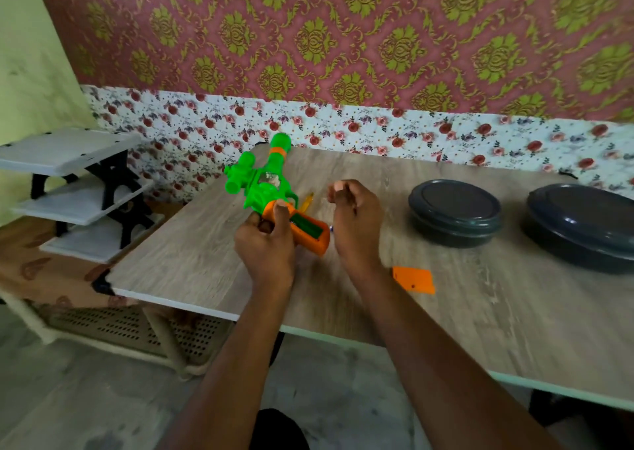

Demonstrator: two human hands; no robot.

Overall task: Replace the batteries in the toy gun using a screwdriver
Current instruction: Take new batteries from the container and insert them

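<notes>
A green and orange toy gun [266, 178] is held above the wooden table [480, 312], muzzle pointing away from me. My left hand [266, 243] grips its orange handle, thumb on top. The battery compartment [307, 228] in the handle lies open, green inside. My right hand [353, 219] hovers just right of the handle with fingers curled; whether it pinches something small I cannot tell. The orange battery cover [413, 279] lies flat on the table to the right. A yellow screwdriver handle [307, 202] shows on the table behind the gun.
Two dark round lidded containers [454, 211] [583, 226] stand on the table at the right. A white shelf rack with black brackets [79, 188] stands at the left, beside the table's left edge. Patterned wall runs behind.
</notes>
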